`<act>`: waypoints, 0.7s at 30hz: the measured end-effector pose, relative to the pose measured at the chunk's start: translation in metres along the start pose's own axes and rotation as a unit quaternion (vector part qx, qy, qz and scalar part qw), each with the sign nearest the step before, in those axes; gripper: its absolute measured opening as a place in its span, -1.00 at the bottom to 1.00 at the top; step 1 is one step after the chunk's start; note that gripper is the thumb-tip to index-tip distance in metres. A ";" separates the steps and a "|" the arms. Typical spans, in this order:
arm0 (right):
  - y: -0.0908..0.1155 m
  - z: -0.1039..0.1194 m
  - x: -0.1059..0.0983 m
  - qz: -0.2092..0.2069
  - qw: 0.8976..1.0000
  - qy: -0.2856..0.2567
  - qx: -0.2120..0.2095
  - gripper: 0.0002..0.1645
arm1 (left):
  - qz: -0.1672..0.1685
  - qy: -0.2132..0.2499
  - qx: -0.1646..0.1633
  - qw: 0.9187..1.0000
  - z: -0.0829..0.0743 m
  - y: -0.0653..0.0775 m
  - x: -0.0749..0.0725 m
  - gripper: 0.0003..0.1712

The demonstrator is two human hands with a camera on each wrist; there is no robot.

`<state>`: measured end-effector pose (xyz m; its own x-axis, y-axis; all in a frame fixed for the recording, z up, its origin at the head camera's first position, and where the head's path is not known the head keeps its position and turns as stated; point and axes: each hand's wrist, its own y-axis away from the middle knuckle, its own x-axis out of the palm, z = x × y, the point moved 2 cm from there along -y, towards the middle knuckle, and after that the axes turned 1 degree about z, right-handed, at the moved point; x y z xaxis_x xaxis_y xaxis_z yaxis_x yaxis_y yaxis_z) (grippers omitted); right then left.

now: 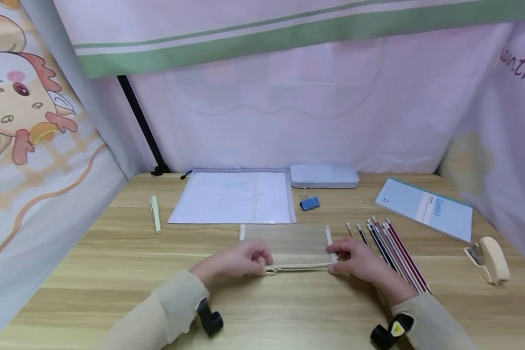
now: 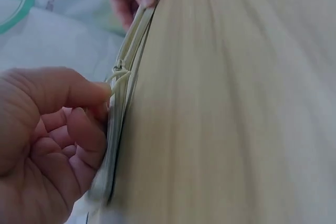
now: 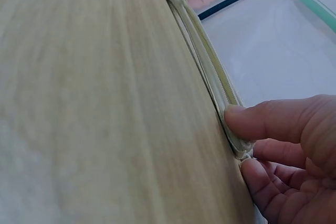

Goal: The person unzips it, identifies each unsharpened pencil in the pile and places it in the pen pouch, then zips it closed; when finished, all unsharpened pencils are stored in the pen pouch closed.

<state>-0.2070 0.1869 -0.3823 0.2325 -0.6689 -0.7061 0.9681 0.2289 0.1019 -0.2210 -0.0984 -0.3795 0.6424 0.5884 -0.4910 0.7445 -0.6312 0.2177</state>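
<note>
A see-through zip pouch (image 1: 288,241) with pale side edges lies on the table, its zipper edge facing me. My left hand (image 1: 240,258) pinches the zipper pull (image 2: 121,77) between thumb and finger, near the left part of that edge. At the opposite corner, my right hand (image 1: 359,260) grips the pouch, thumb on the zipper band (image 3: 223,85). Between the two hands the zipper stands parted in the right wrist view. Beside the right hand lies a bundle of pencils (image 1: 395,253), partly hidden by the hand and forearm.
Behind the pouch lie a document folder (image 1: 232,197), a pale flat case (image 1: 324,176) and a blue binder clip (image 1: 309,203). A light green pen (image 1: 155,214) is at the left. To the right are a blue notebook (image 1: 424,209) and a cream stapler (image 1: 490,260).
</note>
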 end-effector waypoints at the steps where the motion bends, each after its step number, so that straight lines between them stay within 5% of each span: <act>1: 0.000 0.000 0.000 0.001 1.000 -0.002 0.000 -0.48 | -0.003 0.002 -0.002 1.000 0.004 0.006 -0.006 -0.77; 5: 0.000 0.001 0.000 0.000 1.000 -0.002 0.002 -0.47 | -0.020 0.009 -0.017 1.000 0.018 0.026 -0.024 -0.79; 13: -0.001 0.000 -0.002 0.005 1.000 0.003 0.009 -0.46 | -0.024 0.023 0.007 0.999 0.038 0.050 -0.044 -0.81; 21: -0.002 0.001 -0.002 0.017 1.000 -0.005 0.001 -0.46 | -0.007 0.070 0.012 0.997 0.046 0.060 -0.051 -0.78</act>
<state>-0.2091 0.1872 -0.3804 0.2667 -0.6673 -0.6954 0.9597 0.2501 0.1281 -0.2175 -0.1890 -0.3803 0.6522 0.6607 -0.3716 0.7501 -0.6335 0.1901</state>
